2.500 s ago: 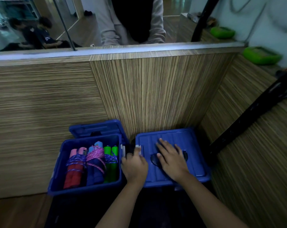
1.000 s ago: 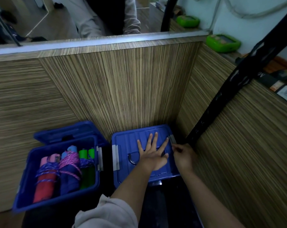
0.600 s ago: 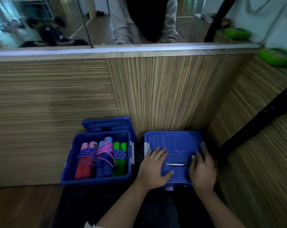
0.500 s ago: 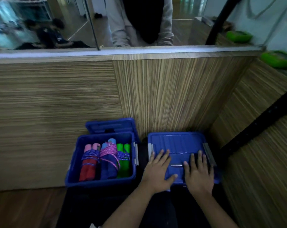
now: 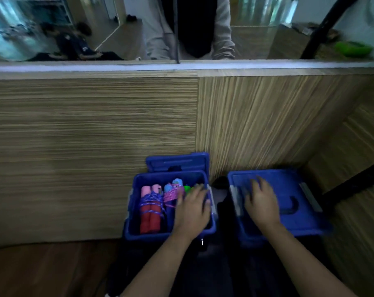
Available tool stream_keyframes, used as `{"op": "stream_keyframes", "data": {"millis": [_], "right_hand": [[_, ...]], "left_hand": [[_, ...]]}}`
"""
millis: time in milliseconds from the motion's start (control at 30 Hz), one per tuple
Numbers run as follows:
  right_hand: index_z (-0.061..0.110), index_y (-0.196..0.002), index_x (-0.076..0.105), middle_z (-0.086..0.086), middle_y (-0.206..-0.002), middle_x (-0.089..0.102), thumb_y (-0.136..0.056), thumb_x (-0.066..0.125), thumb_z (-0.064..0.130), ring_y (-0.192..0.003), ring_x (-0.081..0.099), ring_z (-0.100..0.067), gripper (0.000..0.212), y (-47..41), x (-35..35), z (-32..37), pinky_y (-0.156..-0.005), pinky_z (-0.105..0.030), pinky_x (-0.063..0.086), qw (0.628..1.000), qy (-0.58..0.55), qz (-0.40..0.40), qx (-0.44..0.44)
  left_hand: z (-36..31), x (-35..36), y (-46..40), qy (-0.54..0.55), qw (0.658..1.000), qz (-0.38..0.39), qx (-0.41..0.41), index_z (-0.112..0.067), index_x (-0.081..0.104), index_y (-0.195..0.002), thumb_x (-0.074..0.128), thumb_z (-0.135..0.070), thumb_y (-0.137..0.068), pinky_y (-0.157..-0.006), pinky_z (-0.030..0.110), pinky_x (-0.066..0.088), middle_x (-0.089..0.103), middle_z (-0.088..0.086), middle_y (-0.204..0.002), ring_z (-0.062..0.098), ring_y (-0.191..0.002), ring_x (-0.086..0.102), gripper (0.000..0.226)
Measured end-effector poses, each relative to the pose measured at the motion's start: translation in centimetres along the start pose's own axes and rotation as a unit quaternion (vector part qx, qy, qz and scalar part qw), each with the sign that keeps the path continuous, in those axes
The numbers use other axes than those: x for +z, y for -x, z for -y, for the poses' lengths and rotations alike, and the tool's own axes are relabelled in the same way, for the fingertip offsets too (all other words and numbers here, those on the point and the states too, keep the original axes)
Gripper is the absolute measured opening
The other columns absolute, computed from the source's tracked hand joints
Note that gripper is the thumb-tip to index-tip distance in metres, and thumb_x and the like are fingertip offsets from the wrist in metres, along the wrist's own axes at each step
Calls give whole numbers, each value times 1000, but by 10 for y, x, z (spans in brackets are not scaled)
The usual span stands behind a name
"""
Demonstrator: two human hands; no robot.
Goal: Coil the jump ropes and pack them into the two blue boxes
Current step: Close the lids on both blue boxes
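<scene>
We see two blue boxes side by side at the foot of a wood-grain wall panel (image 5: 96, 129). The open box (image 5: 136, 213) on the left holds coiled jump ropes standing in a row: a red-and-pink-handled bundle (image 5: 150, 209) wound in purple cord, a dark blue bundle (image 5: 172, 192) with light blue handle tops wound in pink cord, and a green-handled one (image 5: 187, 188) mostly hidden. Its lid (image 5: 177, 162) leans upright behind it, against the panel. The closed box (image 5: 299, 213) on the right has its lid on, with a dark curved handle (image 5: 293, 205) lying flat on top and pale latches at both sides.

Our left hand (image 5: 192, 207) hovers over the right part of the open box, fingers (image 5: 197, 188) spread and gripping nothing that we can make out (motion blur softens them). Our right hand (image 5: 262, 203) lies on the closed lid, fingers spread flat.

Both boxes sit on a dark surface (image 5: 203, 271), with brown wooden floor (image 5: 42, 266) to the left. Above the panel a pale ledge (image 5: 181, 66) runs under glass, behind which a person in a grey top (image 5: 222, 28) stands.
</scene>
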State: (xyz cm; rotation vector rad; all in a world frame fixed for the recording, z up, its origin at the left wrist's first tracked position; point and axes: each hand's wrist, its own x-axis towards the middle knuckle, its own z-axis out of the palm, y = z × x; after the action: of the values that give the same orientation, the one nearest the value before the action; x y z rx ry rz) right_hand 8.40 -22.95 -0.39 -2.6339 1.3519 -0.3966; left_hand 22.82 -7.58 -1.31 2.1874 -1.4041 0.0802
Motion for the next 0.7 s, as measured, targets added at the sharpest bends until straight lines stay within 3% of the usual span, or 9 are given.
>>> {"op": "stream_keyframes", "data": {"millis": [100, 200, 300, 367, 433, 533, 700], "right_hand": [[-2, -113, 58, -26, -113, 59, -69, 73, 7, -92, 61, -44, 48, -37, 0, 77, -73, -49, 54, 993, -35, 1, -116], [0, -124, 51, -20, -123, 55, -76, 68, 11, -107, 53, -41, 52, -68, 4, 123, -83, -50, 51, 988, -30, 11, -154], [7, -127, 53, -16, -125, 55, -86, 60, 12, -111, 48, -41, 42, -82, 6, 141, -90, -46, 44, 986, 4, 18, -168], [6, -123, 59, -18, -121, 58, -88, 56, 2, -103, 52, -43, 36, -86, 4, 146, -86, -44, 43, 984, -13, 13, -175], [6, -119, 62, -18, -116, 60, -87, 54, -5, -98, 55, -42, 35, -90, -2, 146, -83, -41, 45, 982, -31, 21, -188], [2, -109, 65, -19, -103, 63, -80, 55, -12, -94, 57, -41, 34, -94, -14, 142, -79, -40, 48, 976, -58, -17, -210], [0, -102, 63, -22, -94, 60, -81, 57, -9, -84, 57, -41, 24, -88, -55, 139, -69, -41, 47, 975, -59, -92, -192]], "left_hand": [[72, -35, 19, -56, 985, -13, -163, -8, 66, -115, 45, -27, -84, -96, 55, 45, 65, 13, -120, 30, -111, 62, 42], [120, -53, 42, -34, 950, 16, -310, -3, 51, -133, 57, -18, -86, -89, 49, 47, 60, 23, -123, 41, -106, 59, 50], [141, -61, 59, 28, 954, 28, -298, -4, 37, -144, 41, -21, -94, -111, 29, 23, 47, 21, -142, 36, -128, 47, 53], [143, -62, 65, 42, 962, 23, -267, 0, 34, -145, 40, -14, -98, -108, 16, 12, 42, 21, -146, 32, -134, 41, 49], [137, -63, 64, 52, 957, 53, -280, 0, 29, -146, 40, -8, -100, -106, 15, 16, 39, 19, -147, 29, -135, 39, 48], [129, -63, 62, 63, 947, 72, -308, -2, 22, -149, 34, -9, -103, -92, -1, 19, 36, 5, -143, 25, -133, 38, 48], [130, -64, 64, 52, 943, 60, -322, -6, 12, -152, 36, -11, -102, -111, 19, 14, 26, 18, -155, 26, -139, 33, 56]]}}
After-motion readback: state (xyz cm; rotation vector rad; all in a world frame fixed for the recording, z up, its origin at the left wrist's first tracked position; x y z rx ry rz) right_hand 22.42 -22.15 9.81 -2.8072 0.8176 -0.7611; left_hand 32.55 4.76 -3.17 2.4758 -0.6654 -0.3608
